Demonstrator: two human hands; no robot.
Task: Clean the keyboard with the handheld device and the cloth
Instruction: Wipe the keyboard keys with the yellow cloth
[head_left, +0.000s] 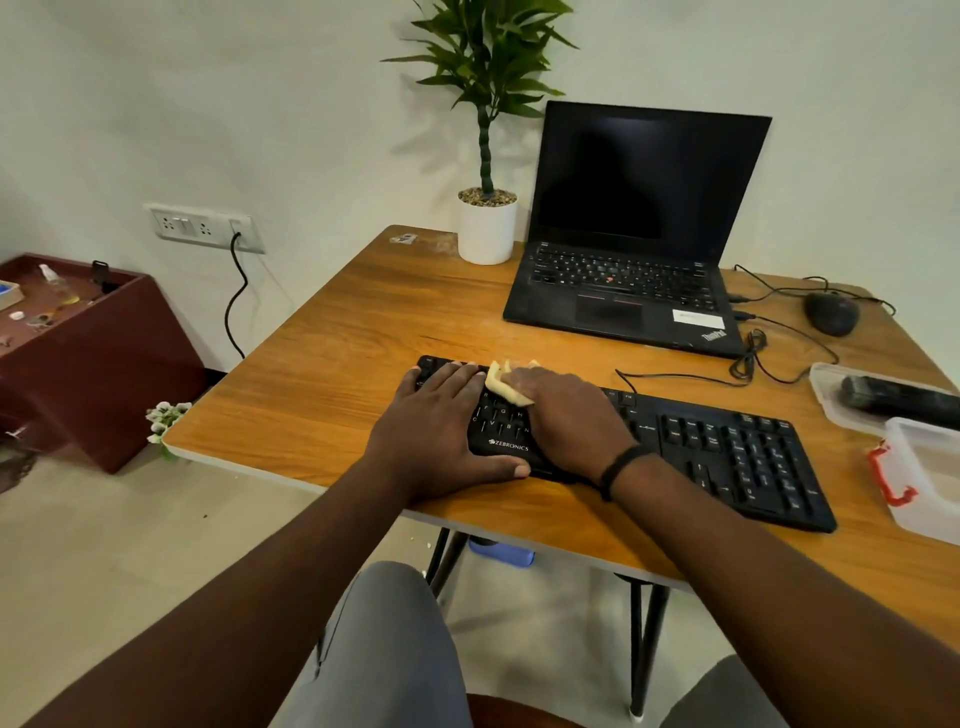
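A black keyboard (727, 447) lies across the front of the wooden table (353, 332). My left hand (441, 421) rests flat on its left end, fingers straight, thumb along the front edge. My right hand (566, 415) presses a crumpled yellow cloth (501, 384) onto the keys near the upper left rows; most of the cloth is hidden under the fingers. The dark handheld device (898, 400) lies on a clear plastic lid (826, 384) at the right edge.
An open black laptop (639, 244) stands behind the keyboard, a potted plant (487, 228) to its left, a black mouse (831, 313) and tangled cables to its right. A clear box with a red clasp (930, 483) sits at the right. A maroon side unit (88, 353) stands left of the table.
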